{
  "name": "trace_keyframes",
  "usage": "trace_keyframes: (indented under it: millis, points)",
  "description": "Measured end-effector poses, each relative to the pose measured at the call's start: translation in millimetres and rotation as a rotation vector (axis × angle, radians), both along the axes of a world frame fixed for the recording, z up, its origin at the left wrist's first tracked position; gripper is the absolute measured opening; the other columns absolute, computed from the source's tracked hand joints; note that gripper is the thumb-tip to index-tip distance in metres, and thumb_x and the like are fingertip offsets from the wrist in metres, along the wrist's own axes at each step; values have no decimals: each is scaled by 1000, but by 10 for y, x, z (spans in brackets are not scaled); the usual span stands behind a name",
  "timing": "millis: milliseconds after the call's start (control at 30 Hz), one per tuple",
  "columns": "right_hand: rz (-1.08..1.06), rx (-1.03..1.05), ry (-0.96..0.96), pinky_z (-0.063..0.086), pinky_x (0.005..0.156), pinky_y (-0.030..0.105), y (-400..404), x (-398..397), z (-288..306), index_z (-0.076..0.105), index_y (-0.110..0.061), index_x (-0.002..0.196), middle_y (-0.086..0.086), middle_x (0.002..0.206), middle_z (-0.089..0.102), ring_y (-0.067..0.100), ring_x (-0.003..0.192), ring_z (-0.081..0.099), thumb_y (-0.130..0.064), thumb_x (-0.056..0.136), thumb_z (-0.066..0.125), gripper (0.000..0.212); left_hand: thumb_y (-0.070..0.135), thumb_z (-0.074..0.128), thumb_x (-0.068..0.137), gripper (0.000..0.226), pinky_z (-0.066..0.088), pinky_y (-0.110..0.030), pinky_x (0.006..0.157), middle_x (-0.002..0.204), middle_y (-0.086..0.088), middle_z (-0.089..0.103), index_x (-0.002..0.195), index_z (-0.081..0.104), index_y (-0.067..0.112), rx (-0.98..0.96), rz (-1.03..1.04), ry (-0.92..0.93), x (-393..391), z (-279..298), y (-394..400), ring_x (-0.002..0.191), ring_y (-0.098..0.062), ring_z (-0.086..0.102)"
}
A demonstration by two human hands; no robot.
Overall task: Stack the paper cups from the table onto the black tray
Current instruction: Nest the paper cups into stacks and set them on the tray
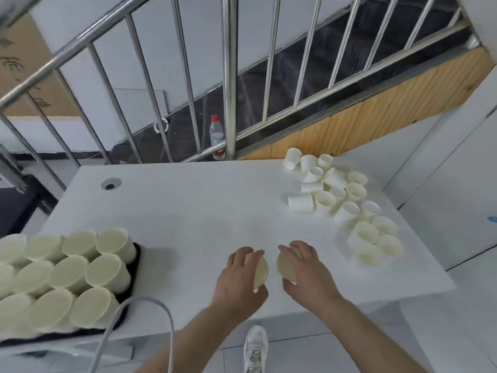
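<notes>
On the left edge of the white table (193, 205), the black tray (133, 278) holds paper cups set upright and packed rim to rim in rows (107, 270); only the tray's right rim and near edge show past them. A grey cable (113, 319) arcs across the tray's near right corner. Further back on the tabletop, a round grommet hole (111, 183) sits near the far left corner.

Near the front edge of the table, at centre, the left hand (239, 281) grips one paper cup (260, 270), fingers curled over the far side and thumb closing on the near side; the cup's open mouth faces right. Just beside it, the right hand (304, 270) grips a second paper cup (285, 265) in the same manner, its open mouth facing left. The two cup rims stand close together but apart. Whether either cup rests on the table cannot be determined.

Toward the right side of the table, a loose pile of paper cups (341, 200) runs from the far edge to the mid-right area. Some lie on their sides, others stand mouth up, most touching their neighbours.

Behind the table, a metal stair railing (230, 76) crosses the view, and a clear plastic bottle with a red cap (216, 135) stands at its base. Below the table edge, a white shoe (255, 348) is visible on the tiled floor.
</notes>
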State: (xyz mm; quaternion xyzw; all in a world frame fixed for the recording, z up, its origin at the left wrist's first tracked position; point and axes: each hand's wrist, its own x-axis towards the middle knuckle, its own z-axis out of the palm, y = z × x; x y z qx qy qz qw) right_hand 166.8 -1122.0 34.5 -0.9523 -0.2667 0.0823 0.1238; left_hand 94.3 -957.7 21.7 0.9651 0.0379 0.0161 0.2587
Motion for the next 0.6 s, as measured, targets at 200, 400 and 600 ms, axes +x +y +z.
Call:
trace_keyframes:
  millis: [200,400,600]
  points:
    - [98,52,13,48,94,26,467,-602,56,27,-31,149,-6,148,21,13,139,21,-26,87,60,71,30,56,83,70,42,-23,96,147,6,25,146,25,28,12,113,-14,-754,149,401,134,-16,27]
    - [209,70,9,47,92,24,1029,-973,152,26,-31,150,-7,148,20,13,139,20,-25,87,58,71,27,55,83,69,39,-24,99,149,4,24,146,25,25,7,226,-52,-1256,186,888,136,-16,26]
    - [321,89,-13,47,92,25,1881,-1317,240,28,-30,149,-6,147,23,14,138,22,-25,87,57,68,30,54,85,68,38,-24,99,152,5,22,147,25,26,29,340,-98,-1700,220,1644,139,-17,24]
